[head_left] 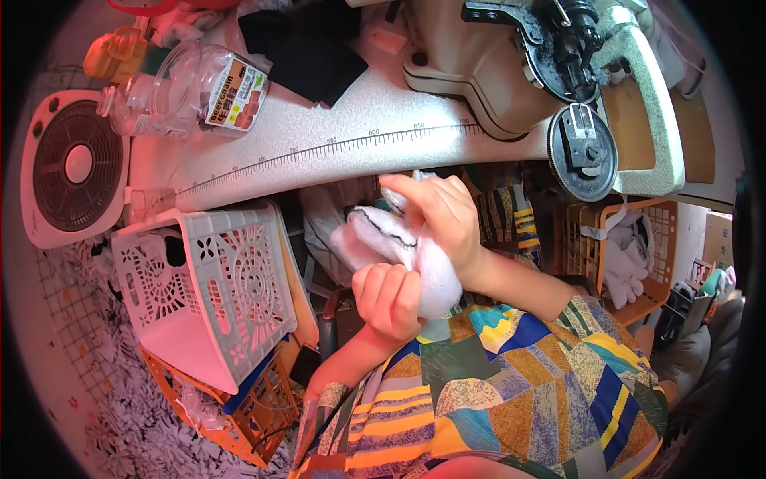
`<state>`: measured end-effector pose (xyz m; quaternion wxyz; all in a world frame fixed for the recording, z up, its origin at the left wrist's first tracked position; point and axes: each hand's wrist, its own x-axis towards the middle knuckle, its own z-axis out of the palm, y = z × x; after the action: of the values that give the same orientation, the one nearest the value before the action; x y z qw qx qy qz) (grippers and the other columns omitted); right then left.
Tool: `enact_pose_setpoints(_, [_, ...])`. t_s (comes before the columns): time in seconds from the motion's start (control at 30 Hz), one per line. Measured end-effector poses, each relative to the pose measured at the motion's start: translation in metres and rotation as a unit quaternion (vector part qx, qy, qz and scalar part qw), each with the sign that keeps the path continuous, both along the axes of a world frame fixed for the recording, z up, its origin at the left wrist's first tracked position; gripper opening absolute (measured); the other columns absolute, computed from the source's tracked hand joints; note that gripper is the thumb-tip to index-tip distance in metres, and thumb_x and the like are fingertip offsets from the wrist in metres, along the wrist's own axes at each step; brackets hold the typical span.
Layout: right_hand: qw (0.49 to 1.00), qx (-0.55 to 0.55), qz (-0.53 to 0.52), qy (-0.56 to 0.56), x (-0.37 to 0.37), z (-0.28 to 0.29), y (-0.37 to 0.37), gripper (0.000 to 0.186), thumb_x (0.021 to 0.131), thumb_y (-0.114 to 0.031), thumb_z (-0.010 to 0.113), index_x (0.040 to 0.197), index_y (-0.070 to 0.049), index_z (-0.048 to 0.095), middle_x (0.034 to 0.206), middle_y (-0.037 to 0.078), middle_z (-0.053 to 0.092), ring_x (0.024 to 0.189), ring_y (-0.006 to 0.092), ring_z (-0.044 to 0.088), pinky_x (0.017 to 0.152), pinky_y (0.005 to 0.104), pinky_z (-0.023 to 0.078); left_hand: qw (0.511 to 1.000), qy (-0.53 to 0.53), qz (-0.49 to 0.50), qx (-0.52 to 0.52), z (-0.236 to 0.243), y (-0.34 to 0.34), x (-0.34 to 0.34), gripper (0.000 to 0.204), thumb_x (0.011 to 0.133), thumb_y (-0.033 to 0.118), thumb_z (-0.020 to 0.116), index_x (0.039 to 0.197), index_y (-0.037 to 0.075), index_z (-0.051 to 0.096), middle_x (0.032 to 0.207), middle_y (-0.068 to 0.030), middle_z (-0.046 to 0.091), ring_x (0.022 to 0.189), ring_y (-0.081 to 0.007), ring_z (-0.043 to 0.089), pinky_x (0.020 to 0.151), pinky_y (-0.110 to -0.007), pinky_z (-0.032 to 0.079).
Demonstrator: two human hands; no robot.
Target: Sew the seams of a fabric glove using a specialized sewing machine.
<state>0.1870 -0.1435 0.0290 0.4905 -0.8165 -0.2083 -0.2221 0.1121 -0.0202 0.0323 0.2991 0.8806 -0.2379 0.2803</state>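
Over my patterned clothing, I hold a soft white fabric piece (435, 283) with a dark wavy line along one folded edge. My left hand (387, 299) is closed on its lower part, fingers curled. My right hand (443, 219) grips it higher up, with thumb and fingers bent round the cloth near its top. The piece is bunched, partly hidden by my fingers, and hangs just in front of the white worktable (311, 168), which has a printed scale along its front edge.
A machine (479, 72) with a black toothed wheel stands at back right. Left are a fan (56, 168), plastic jar (187, 88), black cloth (295, 48), white crate (211, 295) on an orange one (263, 423), and heaped scraps. An orange basket (654, 271) with white pieces sits right.
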Motion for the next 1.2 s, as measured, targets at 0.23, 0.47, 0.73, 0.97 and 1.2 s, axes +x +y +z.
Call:
enact_pose_setpoints(0.23, [0.946, 0.169, 0.165, 0.221, 0.004, -0.010, -0.007, 0.059, 0.071, -0.015, 0.076, 0.126, -0.007, 0.058, 0.083, -0.001, 0.065, 0.076, 0.0134, 0.059, 0.072, 0.0311, 0.042, 0.991, 0.089, 0.065, -0.082, -0.007, 0.020, 0.015, 0.039, 0.068, 0.007, 0.073, 0.101, 0.001, 0.054, 0.088, -0.0108, 0.059, 0.074, -0.0276, 0.059, 0.067, -0.037, 0.045])
enact_pose_setpoints(0.47, [0.613, 0.427, 0.434, 0.504, 0.008, -0.010, -0.011, 0.101, 0.069, -0.022, 0.086, 0.150, -0.004, 0.028, 0.136, 0.011, 0.051, 0.124, 0.0164, 0.049, 0.106, 0.0315, 0.036, 0.791, 0.443, -0.004, -0.422, -0.002, 0.038, 0.058, 0.028, 0.071, -0.004, 0.064, 0.098, 0.000, 0.057, 0.091, -0.0040, 0.063, 0.086, -0.0093, 0.058, 0.076, -0.025, 0.047])
enact_pose_setpoints(0.73, [0.713, 0.409, 0.238, 0.518, 0.003, -0.025, -0.005, 0.054, 0.075, -0.003, 0.075, 0.124, -0.004, 0.054, 0.100, 0.004, 0.063, 0.093, 0.0120, 0.060, 0.084, 0.0280, 0.048, 0.867, 0.391, 0.112, -0.287, 0.011, 0.036, 0.040, 0.019, 0.076, -0.007, 0.059, 0.092, 0.003, 0.057, 0.086, -0.0009, 0.061, 0.082, -0.0083, 0.057, 0.074, -0.024, 0.046])
enact_pose_setpoints(0.97, [0.979, 0.048, 0.044, 0.193, 0.001, -0.063, -0.001, 0.047, 0.066, -0.007, 0.071, 0.112, -0.005, 0.058, 0.096, 0.012, 0.057, 0.090, 0.0282, 0.057, 0.080, 0.0350, 0.046, 0.972, 0.217, 0.082, 0.046, 0.007, 0.004, 0.018, 0.048, 0.057, -0.005, 0.058, 0.104, 0.002, 0.056, 0.091, -0.0129, 0.057, 0.087, -0.0324, 0.053, 0.074, -0.042, 0.038])
enact_pose_setpoints(1.2, [0.989, -0.020, 0.145, -0.007, -0.013, -0.012, 0.000, 0.043, 0.074, -0.012, 0.063, 0.116, -0.003, 0.059, 0.102, 0.010, 0.061, 0.098, 0.0288, 0.060, 0.084, 0.0387, 0.044, 0.982, 0.084, 0.077, 0.154, 0.007, 0.003, 0.018, 0.034, 0.065, 0.001, 0.062, 0.099, -0.004, 0.061, 0.091, -0.0134, 0.059, 0.090, -0.0310, 0.055, 0.078, -0.041, 0.040])
